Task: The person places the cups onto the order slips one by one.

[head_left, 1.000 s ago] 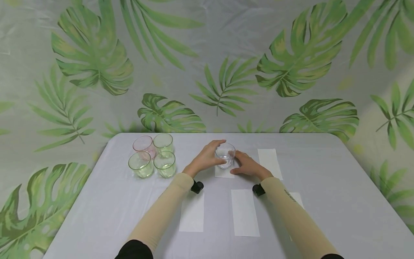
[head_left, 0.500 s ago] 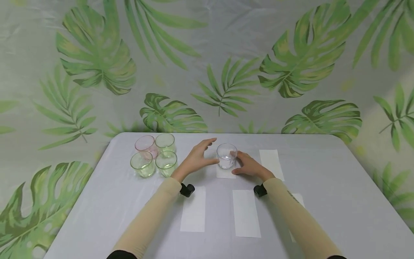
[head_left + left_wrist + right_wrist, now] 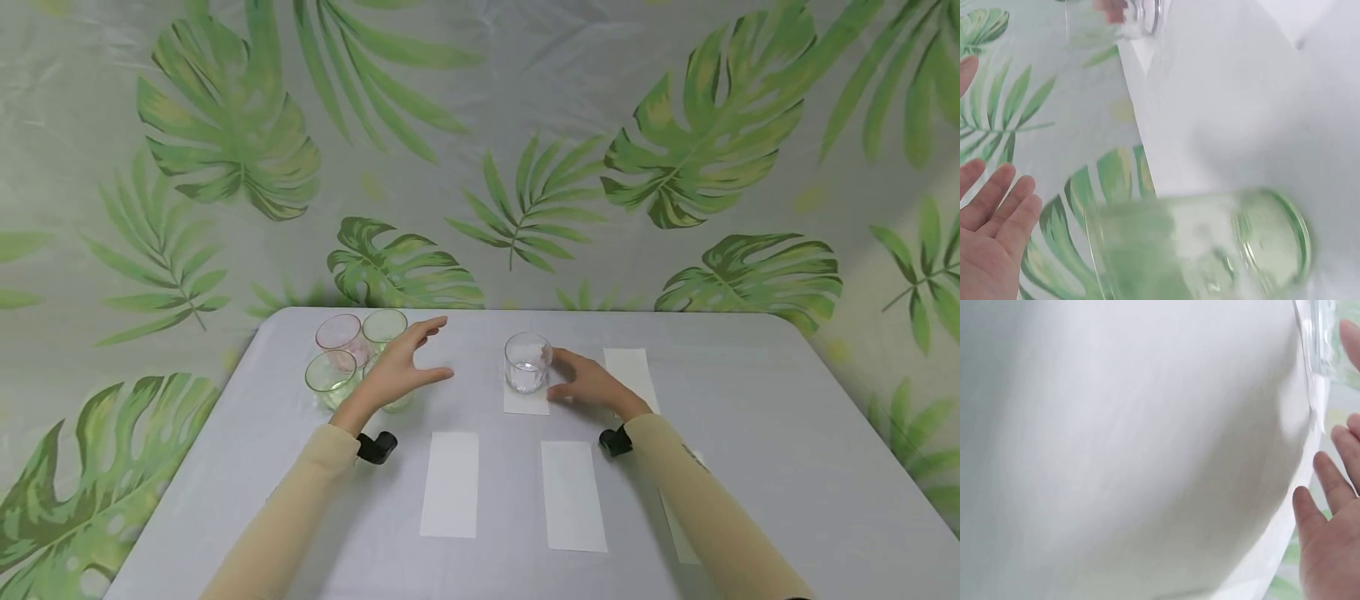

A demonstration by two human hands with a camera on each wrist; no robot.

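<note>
Left hand (image 3: 393, 372): fingers loosely spread, grasping nothing, partly covering the cluster of green glasses (image 3: 330, 388) in the head view.
Right hand (image 3: 591, 385): released, fingers relaxed beside the clear glass (image 3: 527, 365); I cannot tell whether a fingertip touches it.
Clear glass: upright on a white paper slip (image 3: 527, 404), towards the table's far edge.
Knock risk: a careless sweep of my left wrist could tip a green glass into its neighbours or the pink glass (image 3: 337, 332).
Slide risk: if my right thumb catches the slip, the clear glass could shift with it.
Drag risk: my right sleeve (image 3: 701, 500), low over another slip, could pull it askew.
Table (image 3: 172, 533): covered in smooth, pale cloth.
Backdrop (image 3: 420, 192): grey sheet printed with green leaves, hanging behind the table.
</note>
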